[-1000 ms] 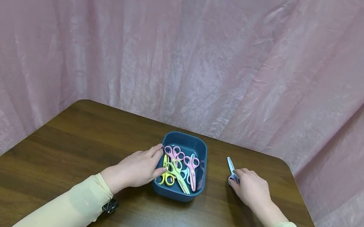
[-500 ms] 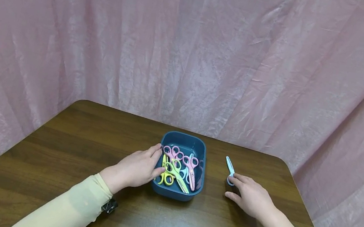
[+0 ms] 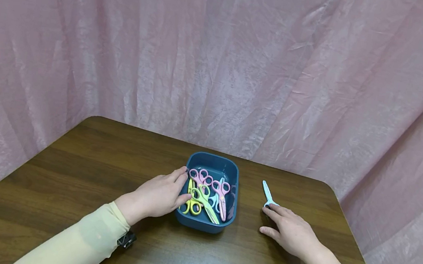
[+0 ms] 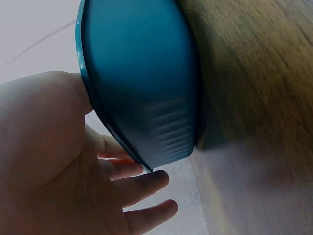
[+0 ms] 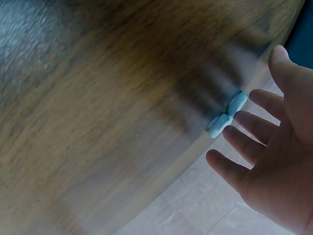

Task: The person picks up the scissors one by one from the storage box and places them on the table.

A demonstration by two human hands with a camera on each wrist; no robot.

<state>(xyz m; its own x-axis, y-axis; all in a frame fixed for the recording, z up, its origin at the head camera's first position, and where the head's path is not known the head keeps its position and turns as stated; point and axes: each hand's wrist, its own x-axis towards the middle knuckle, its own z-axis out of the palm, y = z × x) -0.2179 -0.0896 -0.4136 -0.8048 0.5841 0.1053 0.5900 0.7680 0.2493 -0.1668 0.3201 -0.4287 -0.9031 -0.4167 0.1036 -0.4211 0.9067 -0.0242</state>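
A dark blue plastic bin (image 3: 201,226) stands mid-table with several scissors inside. Among them are yellow scissors (image 3: 196,211), light green scissors (image 3: 210,210), pink scissors (image 3: 222,203) and light blue scissors (image 3: 220,183), partly covered. My left hand (image 3: 158,194) rests on the bin's left rim, its thumb over the edge; the left wrist view has the outer wall (image 4: 142,73) beside the fingers. To the right, another pair of light blue scissors (image 3: 267,191) lies on the table. Over its handles (image 5: 238,103) my right hand (image 3: 294,233) hovers with fingers spread; whether they touch is unclear.
The brown wooden table (image 3: 110,158) has rounded far corners. Behind it hangs a pink curtain (image 3: 205,59). Both forearms wear pale sleeves, with a small black device (image 3: 127,239) under the left wrist.
My right hand has let go of the light blue scissors, drawn back slightly and spread its fingers. The scissors stay on the table. My left hand keeps its place on the bin.
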